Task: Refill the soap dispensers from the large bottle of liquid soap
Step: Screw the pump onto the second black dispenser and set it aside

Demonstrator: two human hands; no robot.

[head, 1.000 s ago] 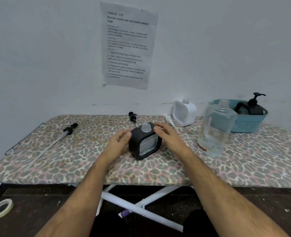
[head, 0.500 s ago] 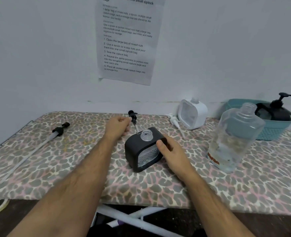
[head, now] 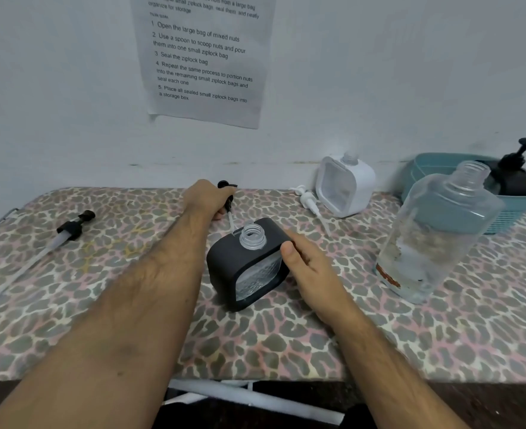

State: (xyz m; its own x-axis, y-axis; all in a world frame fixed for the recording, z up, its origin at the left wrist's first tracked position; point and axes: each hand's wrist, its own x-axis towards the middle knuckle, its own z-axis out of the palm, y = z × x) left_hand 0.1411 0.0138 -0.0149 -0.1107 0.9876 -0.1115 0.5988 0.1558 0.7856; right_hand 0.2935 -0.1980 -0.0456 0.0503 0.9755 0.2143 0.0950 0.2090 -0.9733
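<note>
Dispenser (head: pixel 249 261) uncapped, held by right grip (head: pixel 309 267) | left grip (head: pixel 207 198) clutching black pump (head: pixel 226 193) behind it

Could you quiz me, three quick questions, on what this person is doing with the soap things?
1. True or false: the black dispenser has its pump screwed on.
2. What does the left hand grip: A) black pump, B) white pump, C) large bottle?
3. Fill in: the right hand holds the ___ dispenser.

Key: 1 false, its neck is open; 2 A; 3 black.
</note>
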